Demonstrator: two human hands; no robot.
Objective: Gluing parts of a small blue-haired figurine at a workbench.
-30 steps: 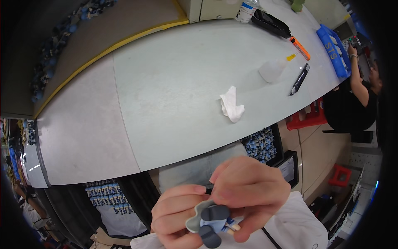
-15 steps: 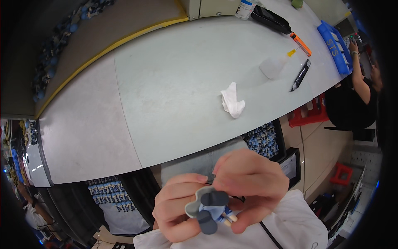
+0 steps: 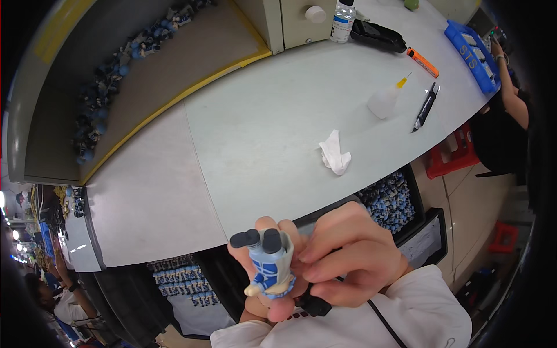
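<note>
Small blue-and-white figurine (image 3: 268, 269) up in front of the torso, near side of the surface (image 3: 261, 151). Left grip (image 3: 242, 260) closed around it, thumb underneath, fingers behind. Right grip (image 3: 361, 255) just beside, fingers curled, partly closed; can't tell if it has hold of anything. Beyond, on surface: crumpled white tissue (image 3: 335, 155), yellow-tipped bottle (image 3: 382, 104), black cutter (image 3: 426, 109), orange tool (image 3: 423, 62).

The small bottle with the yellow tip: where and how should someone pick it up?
Probably grip the bottle around its wide, pale body, coming from the near side. The body offers the broadest hold, while the yellow tip narrows to a thin needle pointing away, toward the table's far right.
</note>
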